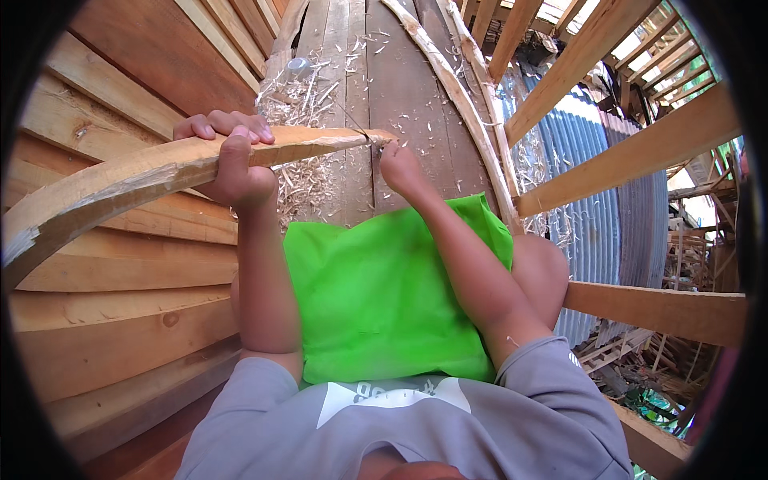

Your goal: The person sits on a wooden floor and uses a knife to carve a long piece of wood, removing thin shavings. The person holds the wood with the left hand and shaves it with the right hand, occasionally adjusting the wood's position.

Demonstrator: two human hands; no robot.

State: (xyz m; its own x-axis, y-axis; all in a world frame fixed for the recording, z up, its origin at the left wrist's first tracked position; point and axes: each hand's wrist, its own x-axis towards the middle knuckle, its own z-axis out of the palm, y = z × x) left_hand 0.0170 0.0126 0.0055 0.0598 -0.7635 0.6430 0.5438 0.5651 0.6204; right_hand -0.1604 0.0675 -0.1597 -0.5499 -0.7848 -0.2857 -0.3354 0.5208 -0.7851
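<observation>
A long curved piece of wood [120, 186] reaches from the left edge to the middle, its far end tapering to a narrow tip. Its lower side is pale and rough-cut. My left hand [240, 164] is wrapped round it, with the thumb on the near side and the fingers over the top. At the tip my right hand [402, 170] is closed, its fingers pressed together. A thin dark strand or strip [366, 133] crosses the wood there; whether my right hand holds it or the tip itself, I cannot tell. A bright green cloth [392, 292] lies over my lap.
Wood shavings [308, 180] lie scattered on the plank floor [392, 72], beside a small clear cup or jar [298, 69]. A board wall [128, 264] rises close on my left. Long peeled poles [448, 72], wooden rails [632, 164] and corrugated sheets [588, 208] are at the right.
</observation>
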